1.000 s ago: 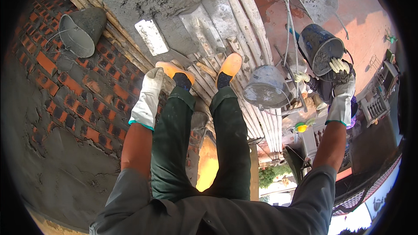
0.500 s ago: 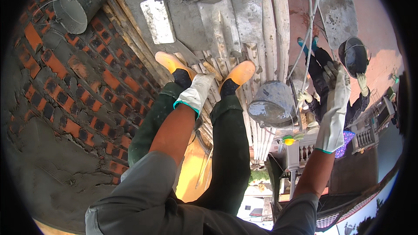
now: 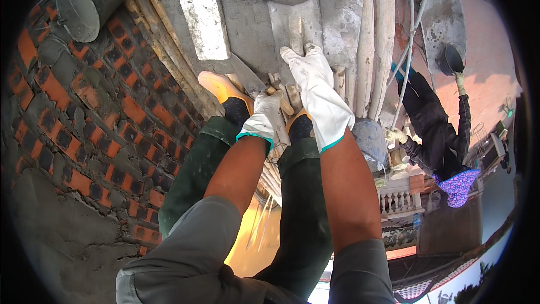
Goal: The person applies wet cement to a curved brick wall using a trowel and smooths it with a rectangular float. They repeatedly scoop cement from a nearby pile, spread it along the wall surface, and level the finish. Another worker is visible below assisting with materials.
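Note:
My left hand, in a white glove with a teal cuff, hangs between my boots beside the wooden handle of a pointed trowel. Its fingers are partly turned away, so whether they grip is unclear. My right hand, gloved the same way, reaches forward with thumb and fingers apart. Just beyond its fingertips stands the upright wooden handle of a flat metal tool. Touching cannot be made out. A pale rectangular plate lies left of that, on wet grey mortar.
Wooden poles line both sides of the mortar. Mortar-smeared brickwork spreads left, with a bucket on its side. A grey bucket stands behind my right forearm. Rightward, a person in dark clothes holds a dark bucket near a metal tray.
My right hand has swung from the far right to the centre, near the flat tool's handle. My left hand has shifted slightly right. The other person's bucket has moved farther away.

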A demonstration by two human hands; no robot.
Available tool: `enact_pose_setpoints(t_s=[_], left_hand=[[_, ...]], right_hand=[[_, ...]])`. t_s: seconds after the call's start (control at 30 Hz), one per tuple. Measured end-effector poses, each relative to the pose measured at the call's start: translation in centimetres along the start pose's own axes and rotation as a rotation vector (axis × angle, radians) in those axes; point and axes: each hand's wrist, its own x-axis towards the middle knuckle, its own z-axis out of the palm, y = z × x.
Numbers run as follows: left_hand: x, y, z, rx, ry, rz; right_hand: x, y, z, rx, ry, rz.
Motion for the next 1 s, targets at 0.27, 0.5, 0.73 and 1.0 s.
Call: enact_pose_setpoints(t_s=[0.27, 0.5, 0.73, 1.0], left_hand=[[-11.2, -1.9, -7.2, -0.479, 0.026, 0.251], [-20.6, 3.6, -14.7, -0.208, -0.167, 0.5], [-16.2, 17.6, -16.6, 0.307, -0.152, 0.768], [-17.1, 15.0, -20.8, 0.238, -0.239, 0.597]], right_hand=[[-4.9, -0.6, -3.7, -0.07, -0.106, 0.023], [-10.1, 0.3, -7.4, -0.239, 0.049, -0.36], [-14.3, -3.3, -10.2, -0.253, -0.057, -0.123], [-18.8, 6.5, -10.5, 0.933, 0.153, 0.132]])
